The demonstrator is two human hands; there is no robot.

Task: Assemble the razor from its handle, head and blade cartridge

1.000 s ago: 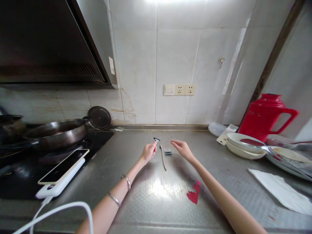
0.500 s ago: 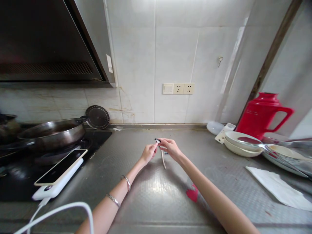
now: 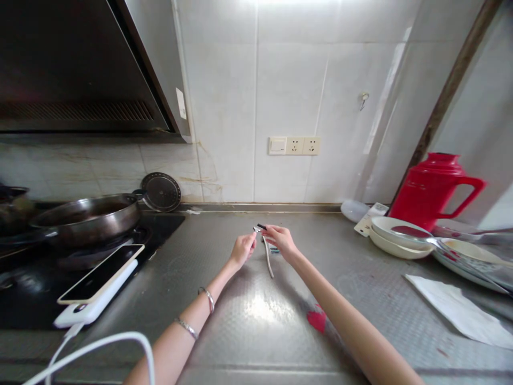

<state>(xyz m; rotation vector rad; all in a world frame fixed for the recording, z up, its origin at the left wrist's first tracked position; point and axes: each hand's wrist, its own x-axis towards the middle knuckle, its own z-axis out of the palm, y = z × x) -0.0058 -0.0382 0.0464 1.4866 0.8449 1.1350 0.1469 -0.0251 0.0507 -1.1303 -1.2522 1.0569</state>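
Over the middle of the steel counter my two hands are close together. My left hand (image 3: 243, 250) is closed, pinching a small silvery and dark piece (image 3: 256, 229) at its fingertips; its exact kind is too small to make out. My right hand (image 3: 281, 239) is closed on a small black stick-like piece (image 3: 262, 226) that points toward the left hand. Whether the two pieces touch, I cannot tell. Just below, a short beige cord (image 3: 268, 259) lies on the counter. A small bluish-white item (image 3: 273, 249) shows partly behind the right hand's fingers.
At left, a phone (image 3: 102, 272) rests on a white power bank (image 3: 96, 305) with a white cable (image 3: 120, 337), beside a pan (image 3: 92, 219) on the stove. At right are a red thermos (image 3: 427, 187), stacked bowls (image 3: 401, 243) and a white paper sheet (image 3: 457, 310). Sockets (image 3: 303, 145) sit on the wall.
The black piece in my right hand has come slightly apart from the silvery piece in my left hand. My fingers have shifted only a little.
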